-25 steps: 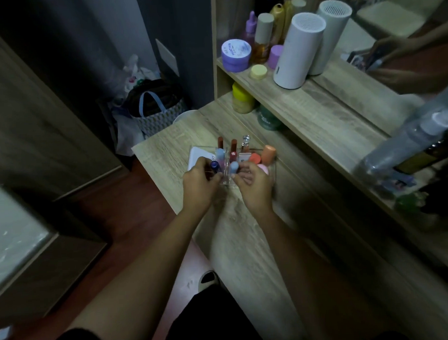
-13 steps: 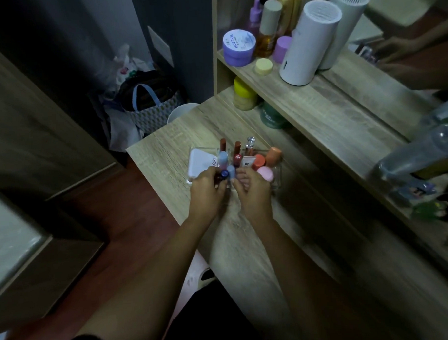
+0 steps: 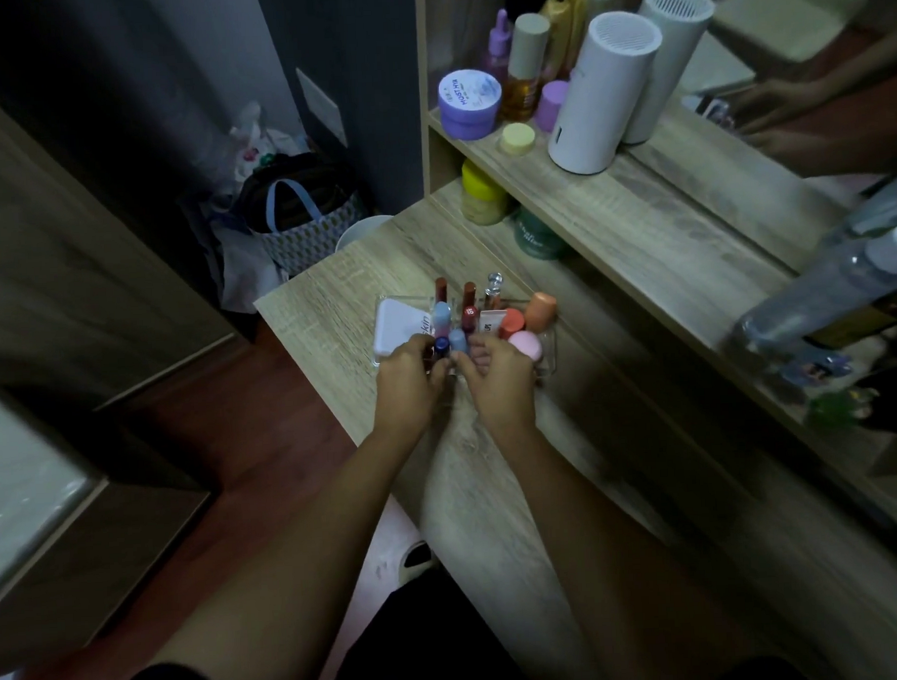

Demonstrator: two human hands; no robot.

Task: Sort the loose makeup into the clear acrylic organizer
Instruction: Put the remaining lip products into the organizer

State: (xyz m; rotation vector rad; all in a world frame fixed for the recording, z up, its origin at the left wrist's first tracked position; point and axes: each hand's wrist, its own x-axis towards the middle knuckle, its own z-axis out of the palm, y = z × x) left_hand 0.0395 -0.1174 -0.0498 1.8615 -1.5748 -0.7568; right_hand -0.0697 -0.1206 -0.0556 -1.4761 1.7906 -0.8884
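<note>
Hands meet at the near edge of the clear acrylic organizer (image 3: 545, 358), which sits on the worktop (image 3: 331, 293) already crowded with upright tubes; the left hand (image 3: 407, 388) curls its fingers (image 3: 426, 353) around a dark blue-capped tube (image 3: 440, 346); the right hand (image 3: 497, 384) has fingers bent against the front wall, though I cannot tell whether they grip anything; judging by the packing, a nudge could topple the pale blue tube (image 3: 457, 340) or the pink round sponge (image 3: 525, 345).
</note>
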